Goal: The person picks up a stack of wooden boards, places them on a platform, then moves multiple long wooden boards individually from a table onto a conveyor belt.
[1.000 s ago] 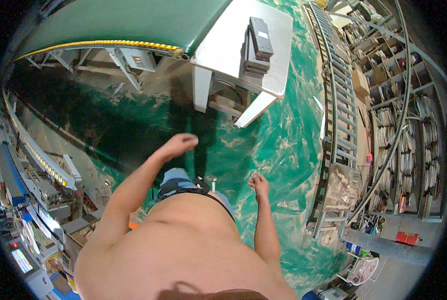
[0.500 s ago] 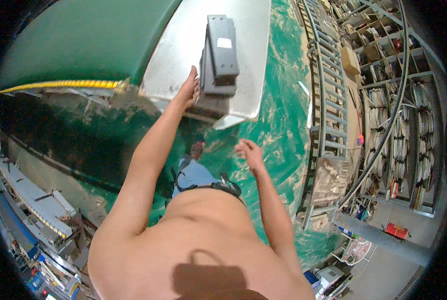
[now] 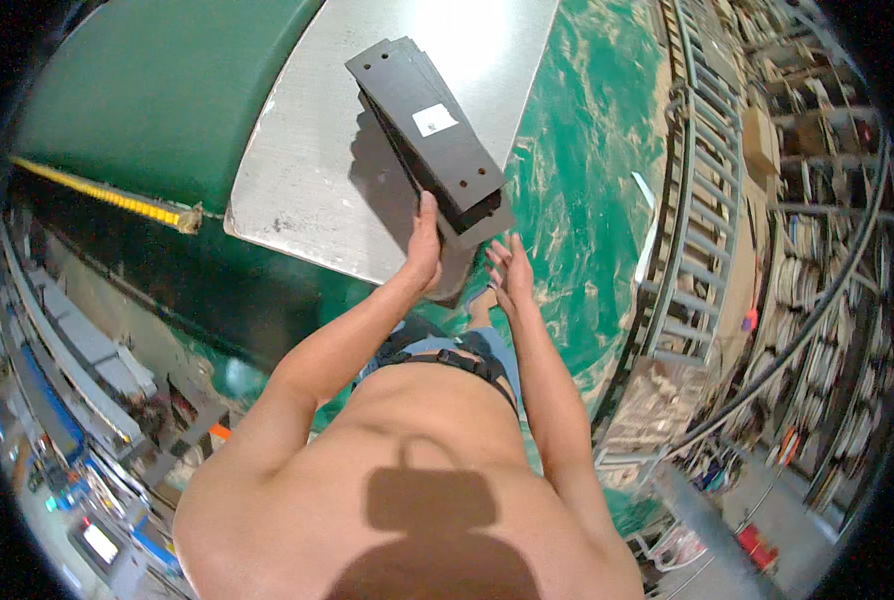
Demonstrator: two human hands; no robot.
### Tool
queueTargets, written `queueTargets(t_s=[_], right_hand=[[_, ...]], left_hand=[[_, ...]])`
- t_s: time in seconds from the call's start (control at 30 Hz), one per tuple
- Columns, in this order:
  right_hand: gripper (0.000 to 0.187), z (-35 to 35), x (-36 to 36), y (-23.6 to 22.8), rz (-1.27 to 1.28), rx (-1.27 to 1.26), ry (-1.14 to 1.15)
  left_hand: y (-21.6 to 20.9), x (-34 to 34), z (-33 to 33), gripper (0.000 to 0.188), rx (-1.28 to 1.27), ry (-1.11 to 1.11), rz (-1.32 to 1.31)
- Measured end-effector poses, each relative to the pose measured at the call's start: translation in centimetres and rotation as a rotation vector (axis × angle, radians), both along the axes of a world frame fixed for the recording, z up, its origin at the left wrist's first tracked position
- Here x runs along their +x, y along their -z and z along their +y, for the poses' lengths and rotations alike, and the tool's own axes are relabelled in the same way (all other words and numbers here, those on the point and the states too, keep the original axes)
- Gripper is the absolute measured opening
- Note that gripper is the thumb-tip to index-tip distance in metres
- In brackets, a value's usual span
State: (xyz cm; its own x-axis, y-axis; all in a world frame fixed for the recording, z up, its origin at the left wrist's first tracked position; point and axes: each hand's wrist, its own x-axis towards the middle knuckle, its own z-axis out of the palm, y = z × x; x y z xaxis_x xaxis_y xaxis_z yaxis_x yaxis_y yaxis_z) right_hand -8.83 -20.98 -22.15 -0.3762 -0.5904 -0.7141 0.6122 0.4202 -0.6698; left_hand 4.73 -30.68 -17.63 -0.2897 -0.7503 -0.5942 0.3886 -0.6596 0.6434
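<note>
Stack of dark boards [image 3: 422, 150] on the pale table [image 3: 307, 190], near its right part, lying slantwise, near end close to the table's near edge. Top board has holes at both ends and a white label [image 3: 434, 120]. Boards not lined up; lower ones stick out at the near end. Left hand [image 3: 424, 250] at the stack's near left side, one digit pointing up along the edge; other fingers mostly hidden, can't tell if they grip. Right hand [image 3: 510, 270] just off the near right corner, fingers loosely spread, nothing in them. Green conveyor belt [image 3: 157, 100] left of the table, yellow strip [image 3: 107, 190] along its near edge. Roller track [image 3: 709, 190] to the right, across green floor [image 3: 577, 170].
</note>
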Motion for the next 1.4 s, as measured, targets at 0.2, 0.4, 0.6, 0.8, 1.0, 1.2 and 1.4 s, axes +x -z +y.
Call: queueTargets(t_s=[0.2,0.4,0.6,0.8,1.0,1.2,1.4], right_hand=[[0.059,-9.2,-10.1,-0.6,-0.516,-0.343,0.095],[0.059,-17.0,-18.2,-2.7,-0.401,-0.277,-0.087],[0.049,-22.4,-22.9,-4.0,-0.355,-0.197,-0.249],[0.058,-26.5,-28.2,-2.8,-0.427,-0.195,-0.369],[0.058,-31.6,-35.2,-4.3,-0.401,-0.012,-0.377],[0.061,-39.4,-41.4,-0.9,-0.477,-0.187,-0.355],[0.060,-47.8,-47.7,0.1,-0.489,-0.122,-0.451]], left_hand=[[0.9,-5.6,-2.2,0.057,0.074,0.197,-0.044],[0.2,1.4,-13.5,0.042,-0.008,-0.447,-0.354],[-0.6,0.3,-18.9,0.050,0.032,-0.053,-0.648],[-0.8,-5.0,-17.6,0.050,-0.071,-0.221,-0.347],[-0.2,-12.3,-23.0,0.048,-0.087,-0.310,-0.263],[-1.1,-17.8,-32.4,0.052,-0.167,-0.131,-0.380],[-1.3,-24.4,-38.7,0.054,0.096,-0.328,-0.284]])
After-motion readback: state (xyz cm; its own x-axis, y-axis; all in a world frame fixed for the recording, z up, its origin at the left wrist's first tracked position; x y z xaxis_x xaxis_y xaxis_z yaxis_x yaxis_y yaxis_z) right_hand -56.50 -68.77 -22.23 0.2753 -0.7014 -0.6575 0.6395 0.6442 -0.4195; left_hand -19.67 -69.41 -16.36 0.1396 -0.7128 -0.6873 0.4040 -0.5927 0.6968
